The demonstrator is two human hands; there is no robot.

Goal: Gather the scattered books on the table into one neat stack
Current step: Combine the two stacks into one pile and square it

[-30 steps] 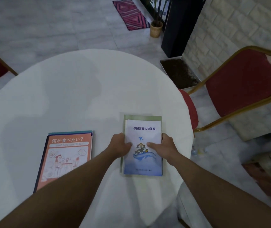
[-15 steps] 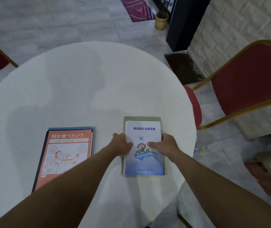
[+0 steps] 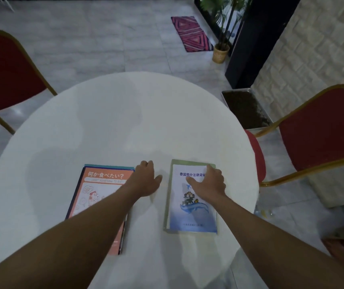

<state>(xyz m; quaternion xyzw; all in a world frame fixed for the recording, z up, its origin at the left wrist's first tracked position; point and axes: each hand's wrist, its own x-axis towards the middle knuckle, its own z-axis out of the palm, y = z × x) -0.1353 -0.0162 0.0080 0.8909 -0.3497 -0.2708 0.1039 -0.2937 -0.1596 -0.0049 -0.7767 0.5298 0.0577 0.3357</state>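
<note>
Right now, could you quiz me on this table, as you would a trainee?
1. True or false: the orange book lies on the white-and-blue book.
2. The right hand rests on: A the orange book, B the white-and-blue book, C neither book.
3. Fill in: a ___ book peeks from under the white-and-blue book.
Key: 1 false, they lie apart; 2 B; 3 green book.

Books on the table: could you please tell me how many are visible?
4. At left, an orange book atop a teal-edged book; at right, a white-and-blue book atop a green book, under the right hand. More may be hidden in either pile.
</note>
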